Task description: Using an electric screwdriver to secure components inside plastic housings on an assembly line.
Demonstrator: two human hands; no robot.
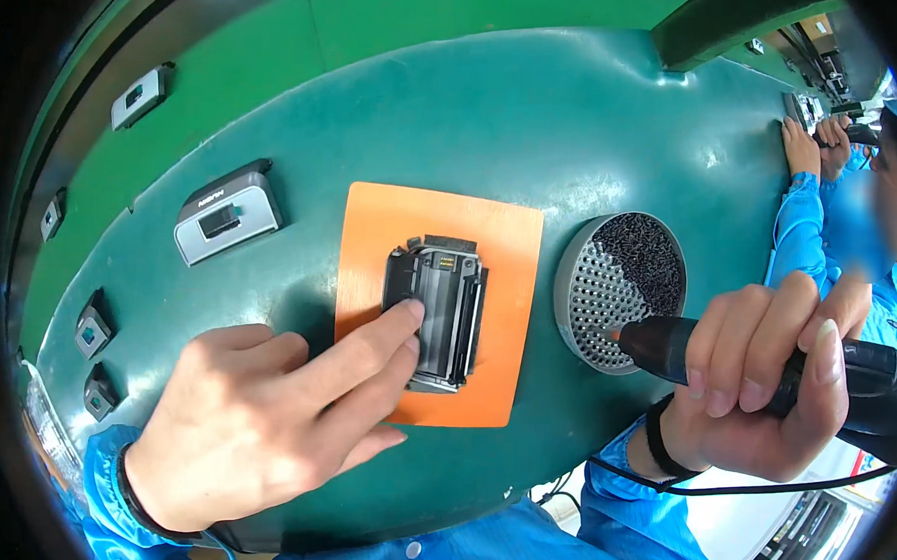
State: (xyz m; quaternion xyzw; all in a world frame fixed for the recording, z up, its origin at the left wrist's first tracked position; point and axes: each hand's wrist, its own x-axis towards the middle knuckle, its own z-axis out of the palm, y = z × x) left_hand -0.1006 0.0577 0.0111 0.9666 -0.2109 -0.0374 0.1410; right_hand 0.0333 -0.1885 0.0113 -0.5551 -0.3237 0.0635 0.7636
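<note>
On an orange mat (365, 209) lies a black and grey device housing (448, 310) with its inner side up. My left hand (264, 418) rests its stretched index and middle fingers on the housing's left part; it grips nothing. A black electric screwdriver (662, 349) is wrapped in my right hand (763, 366). Its tip reaches over a round grey screw dish (562, 320) just right of the mat. In the dish, a perforated plate shows rows of holes at the left and a pile of small dark screws (648, 256) at the upper right.
A grey and black device (231, 217) sits left of the mat, with two smaller-looking ones (94, 330) farther left. More stand on a green surface (248, 48) beyond the table edge. At right, a co-worker in blue (801, 225) handles a similar device. A green beam (747, 12) crosses the far right.
</note>
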